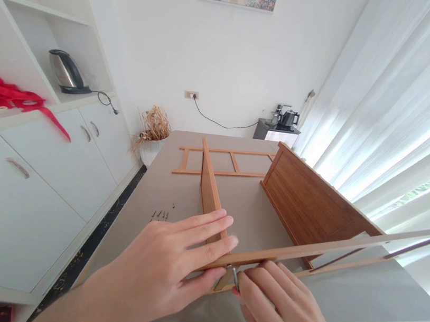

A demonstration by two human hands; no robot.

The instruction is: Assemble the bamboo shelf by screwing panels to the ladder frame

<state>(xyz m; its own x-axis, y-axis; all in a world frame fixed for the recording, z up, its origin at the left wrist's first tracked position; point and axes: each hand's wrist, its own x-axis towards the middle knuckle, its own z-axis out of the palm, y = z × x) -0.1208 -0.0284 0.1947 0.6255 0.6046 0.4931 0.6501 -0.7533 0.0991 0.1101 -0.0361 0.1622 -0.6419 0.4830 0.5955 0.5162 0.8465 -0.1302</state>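
Observation:
My left hand (168, 264) is closed on the corner where a narrow wooden board (209, 184) meets the near wooden ladder-like frame (290, 252). Its fingers lie over the top and its thumb presses the frame's near side. In my right hand (278, 308) is a thin metal hex key (236, 278), pinched just below the rail, close to the left thumb. The key's tip meets the joint area, but whether it sits in a screw head I cannot tell. A wide wooden panel (313, 204) stands on edge to the right, its near end by the frame.
A second ladder-like frame (231, 174) lies at the far side of the grey table (128, 234). Several screws (161, 215) lie left of the board. White cabinets (34, 194) with a kettle (66, 71) line the left; a curtain (387, 100) hangs on the right.

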